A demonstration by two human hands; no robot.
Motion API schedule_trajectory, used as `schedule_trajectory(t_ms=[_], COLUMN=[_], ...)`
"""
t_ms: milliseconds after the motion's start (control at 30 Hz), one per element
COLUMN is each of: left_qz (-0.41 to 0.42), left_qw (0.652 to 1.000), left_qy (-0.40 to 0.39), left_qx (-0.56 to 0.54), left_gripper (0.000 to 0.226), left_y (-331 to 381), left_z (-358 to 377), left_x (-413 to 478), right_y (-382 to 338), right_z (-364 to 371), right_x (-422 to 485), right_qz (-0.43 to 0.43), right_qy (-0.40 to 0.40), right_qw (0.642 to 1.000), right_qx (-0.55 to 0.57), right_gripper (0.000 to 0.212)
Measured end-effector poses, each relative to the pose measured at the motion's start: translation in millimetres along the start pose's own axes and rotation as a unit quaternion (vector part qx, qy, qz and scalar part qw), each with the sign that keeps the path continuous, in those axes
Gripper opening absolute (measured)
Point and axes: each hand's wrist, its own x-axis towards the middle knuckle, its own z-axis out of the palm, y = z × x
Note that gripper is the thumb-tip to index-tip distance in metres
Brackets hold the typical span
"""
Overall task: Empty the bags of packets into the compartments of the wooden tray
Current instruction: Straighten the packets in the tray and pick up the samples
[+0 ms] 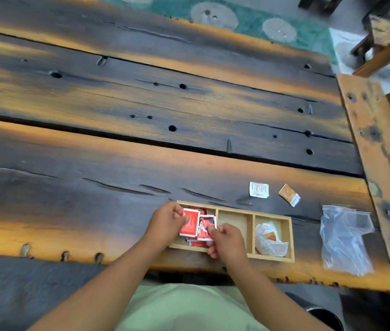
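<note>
A wooden tray (250, 235) with three compartments lies at the near edge of the table. Its left compartment holds several red packets (196, 242). My left hand (167, 222) pinches one red packet (189, 222) over that compartment. My right hand (226, 240) pinches another red packet (205, 226) beside it. The middle compartment shows only bare wood. In the right compartment lies a small plastic bag (269, 240) with orange packets inside.
A flat clear zip bag (344, 237) lies right of the tray. A white packet (259, 189) and an orange packet (289, 194) lie on the table beyond the tray. A wooden beam (378, 149) runs along the right side.
</note>
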Motion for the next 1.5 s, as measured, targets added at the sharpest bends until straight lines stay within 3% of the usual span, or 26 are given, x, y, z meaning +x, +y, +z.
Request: schedule_trajectory(t_ms=[100,267,500,667,867,1067,1300,1500], left_qz=[0.022,0.014,-0.001,-0.013,0.002,0.055,0.089,0.077], left_qw=[0.997,0.987,0.988,0.993,0.994,0.981,0.97,0.966], left_qy=[0.028,0.017,0.015,-0.027,-0.043,-0.105,-0.113,-0.075], left_qx=[0.074,0.16,0.156,0.118,0.1,0.152,0.199,0.236], left_gripper=[0.018,0.029,0.04,0.032,0.019,0.02,0.013,0.012], left_y=[-2,-4,-5,-2,16,70,119,150], left_z=[4,5,3,-8,-18,11,85,136], left_x=[0,-2,-4,-1,2,14,44,81], right_y=[-6,-9,-7,-4,-16,-26,-24,-25], right_z=[-1,-6,-8,-18,-54,-111,-192,-247], right_x=[2,12,12,13,9,31,78,129], right_qz=[-0.032,-0.029,-0.017,-0.015,-0.052,-0.095,-0.136,-0.104], right_qy=[0.018,0.044,0.043,0.014,-0.049,-0.03,0.019,0.041], right_qw=[0.995,0.956,0.955,0.98,0.994,0.994,0.985,0.97], right_qx=[-0.089,-0.287,-0.293,-0.2,-0.084,-0.036,-0.105,-0.215], right_gripper=[0.036,0.047,0.049,0.047,0.028,0.028,0.026,0.024])
